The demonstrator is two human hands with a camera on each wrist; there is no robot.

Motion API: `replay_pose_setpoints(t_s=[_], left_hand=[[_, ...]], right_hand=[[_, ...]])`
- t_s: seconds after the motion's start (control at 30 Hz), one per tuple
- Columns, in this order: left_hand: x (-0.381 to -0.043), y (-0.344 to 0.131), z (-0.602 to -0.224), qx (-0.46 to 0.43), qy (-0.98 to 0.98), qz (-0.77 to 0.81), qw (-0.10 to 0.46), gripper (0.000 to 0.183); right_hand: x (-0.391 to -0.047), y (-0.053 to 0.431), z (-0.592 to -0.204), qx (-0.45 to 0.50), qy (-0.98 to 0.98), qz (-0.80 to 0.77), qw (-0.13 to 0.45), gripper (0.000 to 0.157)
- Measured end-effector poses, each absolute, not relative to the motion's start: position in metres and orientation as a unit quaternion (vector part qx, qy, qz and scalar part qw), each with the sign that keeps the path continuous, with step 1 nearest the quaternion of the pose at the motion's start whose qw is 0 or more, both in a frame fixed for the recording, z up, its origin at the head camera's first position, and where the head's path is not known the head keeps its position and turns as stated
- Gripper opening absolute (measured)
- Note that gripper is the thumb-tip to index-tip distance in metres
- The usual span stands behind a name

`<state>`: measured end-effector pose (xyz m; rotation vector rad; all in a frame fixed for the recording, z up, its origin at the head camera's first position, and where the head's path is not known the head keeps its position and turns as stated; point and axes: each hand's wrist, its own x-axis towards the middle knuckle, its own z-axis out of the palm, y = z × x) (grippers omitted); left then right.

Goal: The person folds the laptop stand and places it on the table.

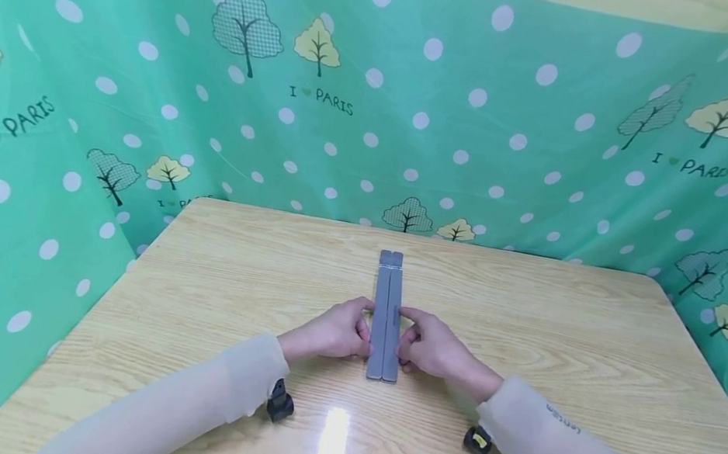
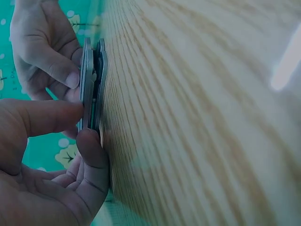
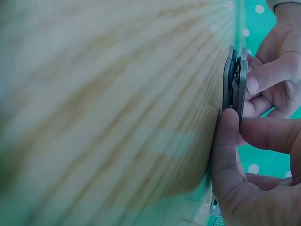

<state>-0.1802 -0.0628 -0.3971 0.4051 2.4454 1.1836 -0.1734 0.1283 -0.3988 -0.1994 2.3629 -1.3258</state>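
A long, slim grey folded laptop stand (image 1: 388, 325) lies on the wooden table, pointing away from me. Two flat bars run side by side, with a crosswise joint near the far end. From the left, my left hand (image 1: 342, 328) pinches its long edge between thumb and fingers. My right hand (image 1: 436, 345) grips the opposite edge in the same way. In the left wrist view the stand (image 2: 86, 89) shows two stacked layers with a narrow gap and small hinge parts between. The right wrist view shows the same layered end of the stand (image 3: 242, 89).
The pale wooden table (image 1: 244, 272) stretches out around the stand on both sides. Behind it and to the sides hangs a green dotted cloth (image 1: 319, 150) with printed trees. A black camera sits on each wrist, and light glares off the near table surface.
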Motion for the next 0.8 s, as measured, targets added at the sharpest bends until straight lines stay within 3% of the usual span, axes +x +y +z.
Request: replay_pose_setpoints(t_s=[0.5,0.67,0.8], left_hand=[[-0.18,-0.063,-0.398,0.161,0.886,0.389,0.193,0.076],[-0.178,-0.067,-0.396,0.171,0.893,0.372,0.186,0.077],[-0.177,-0.073,-0.389,0.183,0.913,0.333,0.149,0.069]], right_hand=[[-0.172,0.128,-0.398,-0.083,0.87,-0.445,0.194,0.068],[-0.17,0.13,-0.397,-0.099,0.87,-0.451,0.174,0.06],[-0.172,0.137,-0.39,-0.112,0.881,-0.435,0.146,0.049]])
